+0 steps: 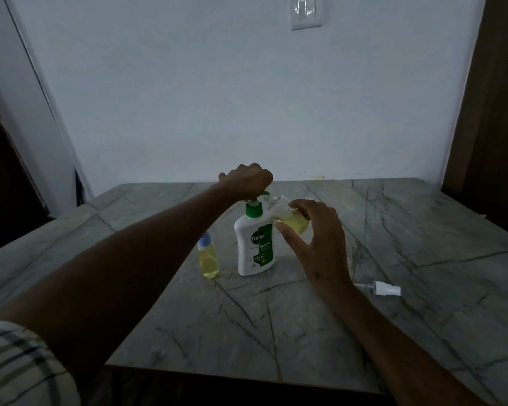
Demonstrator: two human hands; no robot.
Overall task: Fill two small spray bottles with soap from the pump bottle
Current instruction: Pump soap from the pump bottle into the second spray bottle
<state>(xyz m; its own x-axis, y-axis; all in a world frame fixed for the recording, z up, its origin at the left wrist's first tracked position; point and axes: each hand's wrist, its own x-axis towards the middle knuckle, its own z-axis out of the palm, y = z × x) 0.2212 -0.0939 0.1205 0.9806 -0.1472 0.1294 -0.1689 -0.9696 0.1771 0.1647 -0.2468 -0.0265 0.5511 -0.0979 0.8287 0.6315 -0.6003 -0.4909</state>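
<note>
At the frame's centre, the left hand (248, 180) presses, fingers curled, on the green pump head of a white plastic pump bottle (254, 244) labelled "Dettol ORIGINAL", standing on the grey marbled desk (423, 244). The right hand (314, 238) grips a small clear spray bottle (288, 213) tilted at the spout. Left of it stands a capped, yellow-filled spray bottle (208, 259); a loose white sprayer cap (384, 288) lies lower right.

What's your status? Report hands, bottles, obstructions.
Left hand pressing pump bottle top. Right hand holding open spray bottle tilted at the spout, part full. Other spray bottle capped, standing. Loose sprayer on table, nothing blocking.
</note>
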